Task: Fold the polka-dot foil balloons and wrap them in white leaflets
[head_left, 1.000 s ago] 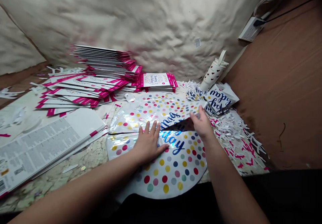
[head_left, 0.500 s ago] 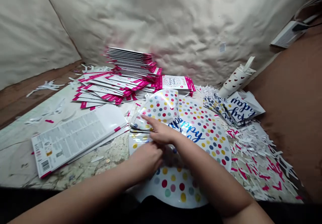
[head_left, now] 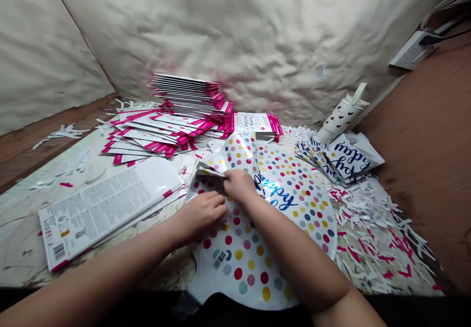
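"Where is the dotted foil sheet point(head_left: 246, 246) laid?"
"At the front edge of the table point(head_left: 22, 263), partly folded."
"And the fingers?"
"A flap point(head_left: 209, 170) is pinched by the right hand point(head_left: 239, 186); the left hand point(head_left: 204, 214) is laid on the sheet, fingers curled, grip unclear."

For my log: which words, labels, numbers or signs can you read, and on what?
"hday": blue, on the folded pieces at right.
"py": blue, same pieces.
Dotted sheet: blue lettering, partly hidden, unclear.
Barcode on that sheet: digits too small.
Long white cards, pink-edged cards: print too small.
Wall sticker: too small.
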The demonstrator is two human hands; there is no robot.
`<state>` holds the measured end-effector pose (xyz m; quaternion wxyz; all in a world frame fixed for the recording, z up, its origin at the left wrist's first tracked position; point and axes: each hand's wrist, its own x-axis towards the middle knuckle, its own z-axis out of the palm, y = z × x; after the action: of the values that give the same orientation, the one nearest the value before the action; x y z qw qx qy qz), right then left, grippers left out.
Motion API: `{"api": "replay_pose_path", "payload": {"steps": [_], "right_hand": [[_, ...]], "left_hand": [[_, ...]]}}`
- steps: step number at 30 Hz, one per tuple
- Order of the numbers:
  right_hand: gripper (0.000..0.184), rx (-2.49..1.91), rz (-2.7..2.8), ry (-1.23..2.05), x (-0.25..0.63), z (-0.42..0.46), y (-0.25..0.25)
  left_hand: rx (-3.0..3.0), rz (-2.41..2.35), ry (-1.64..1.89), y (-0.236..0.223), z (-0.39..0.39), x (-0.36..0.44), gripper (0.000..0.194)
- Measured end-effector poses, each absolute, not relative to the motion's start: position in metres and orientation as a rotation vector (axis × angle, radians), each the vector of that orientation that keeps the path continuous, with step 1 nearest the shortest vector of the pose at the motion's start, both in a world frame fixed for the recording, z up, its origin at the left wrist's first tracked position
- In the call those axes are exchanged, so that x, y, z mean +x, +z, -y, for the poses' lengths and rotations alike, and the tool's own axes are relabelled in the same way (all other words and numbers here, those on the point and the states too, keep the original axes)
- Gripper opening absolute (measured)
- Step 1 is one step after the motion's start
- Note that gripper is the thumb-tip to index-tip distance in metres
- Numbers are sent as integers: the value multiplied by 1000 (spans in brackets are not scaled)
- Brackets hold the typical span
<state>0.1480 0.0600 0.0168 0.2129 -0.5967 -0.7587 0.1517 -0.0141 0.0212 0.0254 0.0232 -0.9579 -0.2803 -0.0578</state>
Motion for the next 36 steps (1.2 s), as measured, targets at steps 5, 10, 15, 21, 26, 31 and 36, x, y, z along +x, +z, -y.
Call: {"api": "replay_pose_path", "payload": {"steps": [5, 10, 15, 21, 26, 31, 36], "right_hand": [[28, -1563, 1532, 17, 253, -64, 83], [12, -1107, 1449, -183, 292, -14, 119], [30, -963, 2061, 388, 279, 40, 52], [31, -1164, 2226, 827, 298, 54, -20], [30, -1148, 2166, 931, 303, 50, -18], [27, -1177, 2110, 1017, 304, 48, -17], [27, -1147, 2107, 977, 302, 47, -21]], "left_hand": [[-2976, 1440, 112, 2, -40, -9, 104], [-3029, 1643, 9, 13, -56, -13, 90], [-2828, 1950, -403, 31, -87, -40, 58], [-3085, 1815, -763, 13, -121, -37, 76], [-3266, 1591, -1017, 2, -145, 11, 72], [-3375, 1443, -790, 4, -153, 38, 57], [-3123, 1654, -755, -6, -156, 27, 24]]}}
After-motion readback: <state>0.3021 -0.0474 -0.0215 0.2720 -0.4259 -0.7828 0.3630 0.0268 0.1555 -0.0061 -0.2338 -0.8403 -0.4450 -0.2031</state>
